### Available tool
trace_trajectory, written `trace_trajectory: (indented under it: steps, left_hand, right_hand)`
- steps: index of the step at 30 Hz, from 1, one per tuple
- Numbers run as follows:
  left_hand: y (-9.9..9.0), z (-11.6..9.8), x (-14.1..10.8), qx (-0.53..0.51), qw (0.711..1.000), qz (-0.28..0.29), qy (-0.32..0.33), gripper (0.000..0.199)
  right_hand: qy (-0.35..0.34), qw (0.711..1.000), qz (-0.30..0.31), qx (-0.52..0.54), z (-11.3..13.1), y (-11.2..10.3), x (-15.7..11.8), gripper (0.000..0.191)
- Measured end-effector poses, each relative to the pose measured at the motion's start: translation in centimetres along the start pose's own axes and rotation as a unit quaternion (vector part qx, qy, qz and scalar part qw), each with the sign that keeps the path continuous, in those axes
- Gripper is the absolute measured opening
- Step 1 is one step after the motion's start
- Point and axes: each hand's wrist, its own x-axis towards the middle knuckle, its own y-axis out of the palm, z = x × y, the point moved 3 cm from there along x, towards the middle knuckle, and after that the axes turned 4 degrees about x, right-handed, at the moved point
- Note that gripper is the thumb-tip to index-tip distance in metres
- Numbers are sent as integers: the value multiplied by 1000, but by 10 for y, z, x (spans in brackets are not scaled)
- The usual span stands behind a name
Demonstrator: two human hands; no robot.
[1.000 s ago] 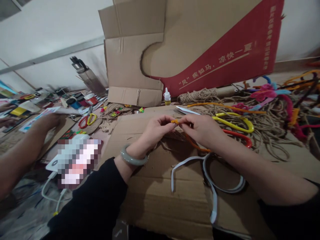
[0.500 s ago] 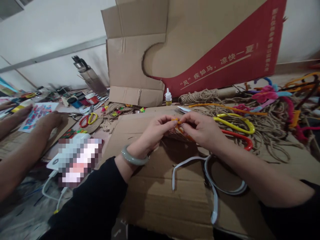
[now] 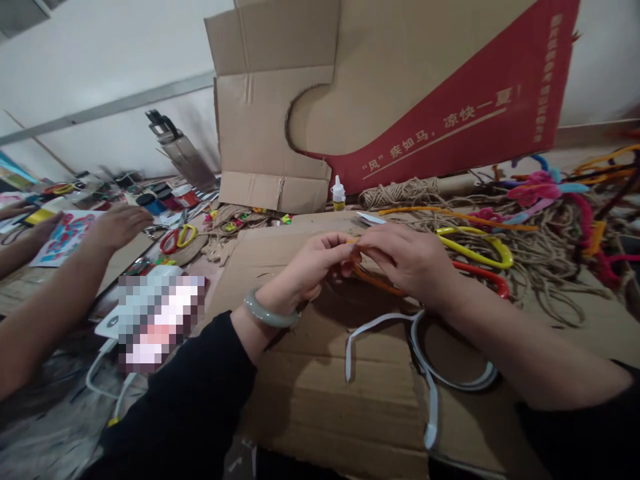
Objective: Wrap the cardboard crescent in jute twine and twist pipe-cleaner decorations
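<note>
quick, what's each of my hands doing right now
Left hand: closed, pinching the orange pipe cleaner between thumb and finger.
Right hand: closed, fingertips on the same orange pipe cleaner, right beside the left.

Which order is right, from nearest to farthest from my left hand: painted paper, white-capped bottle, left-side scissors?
From the left hand:
1. White-capped bottle, just beyond it.
2. Left-side scissors, to its left.
3. Painted paper, at far left.

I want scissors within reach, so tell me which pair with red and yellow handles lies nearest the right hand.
The glossy-handled pair just beyond the bare right hand; the other pair lies left of the flat brown cardboard.
</note>
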Motion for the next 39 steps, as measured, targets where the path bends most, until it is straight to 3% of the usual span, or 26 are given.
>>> trace_trajectory:
  steps: [4, 10, 17, 28, 31, 35, 39]
  left_hand:
    - [0, 1, -1, -26, 999, 22, -23, 24]
    - [2, -1, -1, -38, 997, 51, -40, 21]
    - [0, 1, -1, -42, 995, 80, -52, 21]
    - [0, 1, -2, -29, 995, 70, -67, 22]
    - [-2, 1, 0, -2, 998, 53, -46, 22]
    - [-4, 1, 3, 91, 996, 24, 2, 18]
    - [-6, -1, 4, 239, 964, -8, 115, 10]
  right_hand:
    - [-89, 995, 2, -48, 4, -4, -3, 20]
    - [-146, 983, 4, -113, 6, -12, -3, 23]
    - [-145, 979, 59, -130, 8, -14, 1, 33]
    - [-130, 983, 41, -126, 8, -9, 1, 29]
    - [-75, 988, 49, -129, 3, -2, -1, 24]
    - [91, 986, 93, -101, -2, 5, 0, 20]
    - [279, 947, 152, 51, -4, 9, 3, 16]
